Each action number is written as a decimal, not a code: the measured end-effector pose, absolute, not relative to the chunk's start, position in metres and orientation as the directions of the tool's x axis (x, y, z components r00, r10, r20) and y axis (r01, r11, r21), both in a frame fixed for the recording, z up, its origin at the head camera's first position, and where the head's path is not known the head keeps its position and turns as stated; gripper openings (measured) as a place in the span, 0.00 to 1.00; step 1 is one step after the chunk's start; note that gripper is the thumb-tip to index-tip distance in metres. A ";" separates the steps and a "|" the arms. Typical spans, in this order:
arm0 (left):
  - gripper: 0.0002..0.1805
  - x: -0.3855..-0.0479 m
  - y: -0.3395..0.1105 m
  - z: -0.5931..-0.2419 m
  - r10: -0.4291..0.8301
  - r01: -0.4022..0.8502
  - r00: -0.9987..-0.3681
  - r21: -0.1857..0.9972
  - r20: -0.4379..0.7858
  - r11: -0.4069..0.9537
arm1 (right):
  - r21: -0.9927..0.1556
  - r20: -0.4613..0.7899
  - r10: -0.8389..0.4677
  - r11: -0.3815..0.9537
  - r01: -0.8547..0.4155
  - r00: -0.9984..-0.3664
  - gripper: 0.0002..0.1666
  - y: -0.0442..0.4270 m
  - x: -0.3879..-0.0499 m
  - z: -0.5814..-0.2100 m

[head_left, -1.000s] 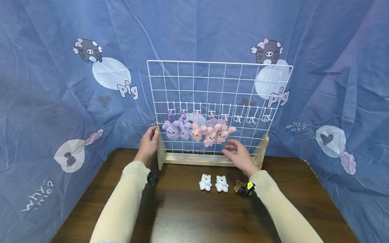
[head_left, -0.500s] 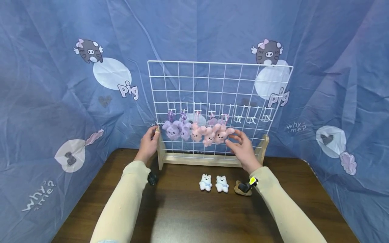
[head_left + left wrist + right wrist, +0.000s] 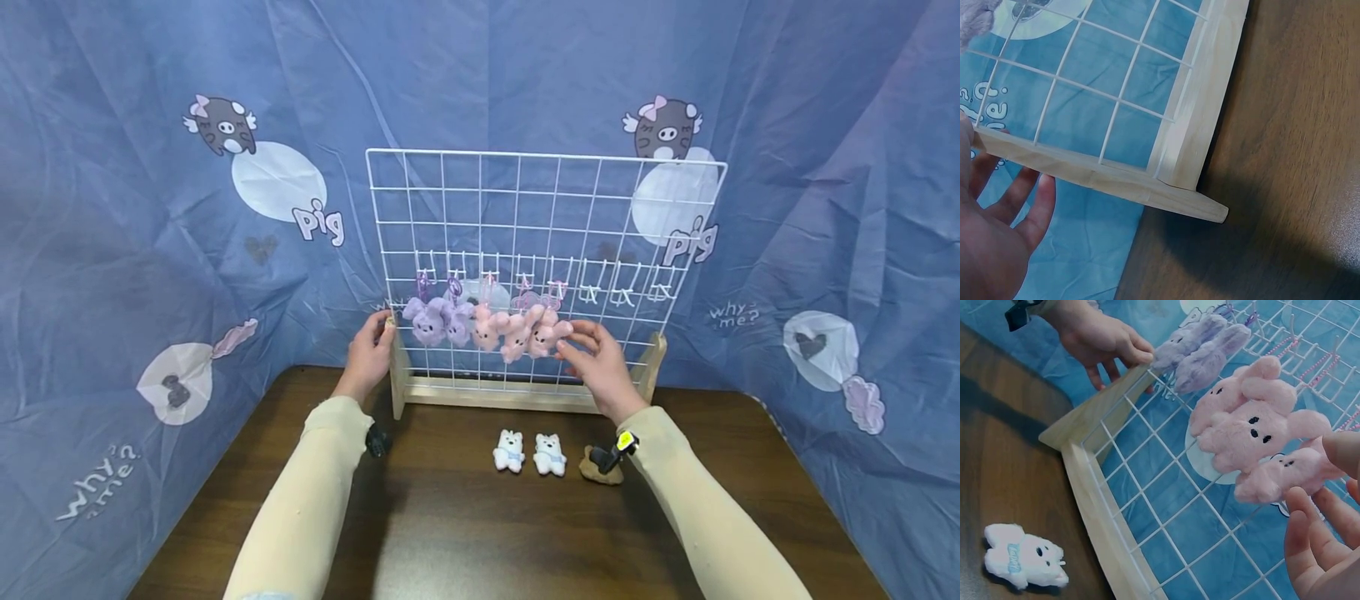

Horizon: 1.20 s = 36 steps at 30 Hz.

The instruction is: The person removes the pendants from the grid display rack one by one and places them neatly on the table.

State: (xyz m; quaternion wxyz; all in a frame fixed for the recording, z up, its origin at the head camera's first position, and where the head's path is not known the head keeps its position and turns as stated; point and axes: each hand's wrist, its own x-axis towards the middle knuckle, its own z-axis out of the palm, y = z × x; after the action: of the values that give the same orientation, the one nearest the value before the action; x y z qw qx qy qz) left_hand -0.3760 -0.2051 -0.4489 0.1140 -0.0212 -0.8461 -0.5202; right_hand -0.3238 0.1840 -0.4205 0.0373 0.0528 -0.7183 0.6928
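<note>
A white wire rack [image 3: 480, 154] stands upright in a wooden stand [image 3: 495, 393]. Two purple plush rabbits [image 3: 428, 323] and three pink ones hang from its hooks. My left hand [image 3: 367, 354] grips the left wooden post; in the left wrist view, this hand [image 3: 1004, 231] has its fingertips behind the post [image 3: 1085, 172]. At the rightmost pink rabbit [image 3: 546, 333], my right hand [image 3: 603, 367] holds the edge between thumb and fingers. The right wrist view shows the right hand [image 3: 1329, 531] with fingertips against that rabbit [image 3: 1279, 478], whose ear is partly hidden.
Two white plush bears [image 3: 509, 452] [image 3: 550, 455] lie on the brown table [image 3: 465, 533] before the stand. A brown plush [image 3: 600, 468] lies to their right, partly covered by the wrist device. Several bare hooks [image 3: 622, 296] are at the rack's right. Blue cloth hangs behind.
My right hand has moved up to the rightmost pink rabbit and taken hold of its edge. That rabbit has shifted slightly left. My left hand has stayed on the post.
</note>
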 end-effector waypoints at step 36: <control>0.24 -0.375 -0.206 -0.451 -0.069 0.185 -0.968 0.869 0.243 0.460 | -0.984 0.104 -0.125 0.131 -0.120 -0.987 0.35 0.172 -0.328 -0.415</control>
State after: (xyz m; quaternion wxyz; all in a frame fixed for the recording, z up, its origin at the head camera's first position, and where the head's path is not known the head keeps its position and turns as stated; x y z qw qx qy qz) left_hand -0.3752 -0.2056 -0.4508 0.1226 -0.0345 -0.8454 -0.5187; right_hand -0.3283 0.1723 -0.4154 -0.0017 0.0814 -0.7519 0.6543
